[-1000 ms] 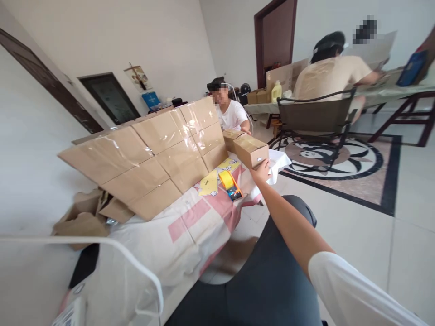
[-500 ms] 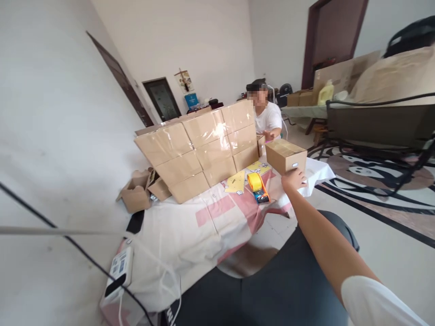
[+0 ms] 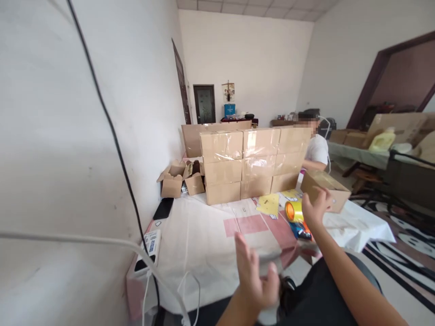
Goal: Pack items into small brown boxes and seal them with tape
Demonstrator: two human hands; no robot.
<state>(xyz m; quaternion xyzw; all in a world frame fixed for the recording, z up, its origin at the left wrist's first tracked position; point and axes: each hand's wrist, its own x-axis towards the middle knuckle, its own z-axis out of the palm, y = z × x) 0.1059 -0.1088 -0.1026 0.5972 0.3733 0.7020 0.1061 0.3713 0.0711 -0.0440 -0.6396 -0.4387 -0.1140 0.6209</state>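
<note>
My right hand (image 3: 315, 209) is stretched out over the table's right side, fingers curled against the near side of a small sealed cardboard box (image 3: 325, 190), lifted or tilted above the cloth. My left hand (image 3: 255, 276) is raised near the table's front edge, fingers apart and holding nothing. A yellow tape roll in a dispenser (image 3: 296, 216) lies just left of my right hand. A stack of taped cardboard boxes (image 3: 253, 164) stands at the far side of the table.
The table wears a white and pink cloth (image 3: 210, 235). Open small boxes (image 3: 179, 180) sit at the far left by the wall. A power strip (image 3: 149, 246) and cables lie at the left edge. A person in white (image 3: 316, 147) sits behind the stack. A second table (image 3: 365, 154) stands right.
My head has turned left and level. My right hand has drawn the small box nearer. My left hand has come up into view, open.
</note>
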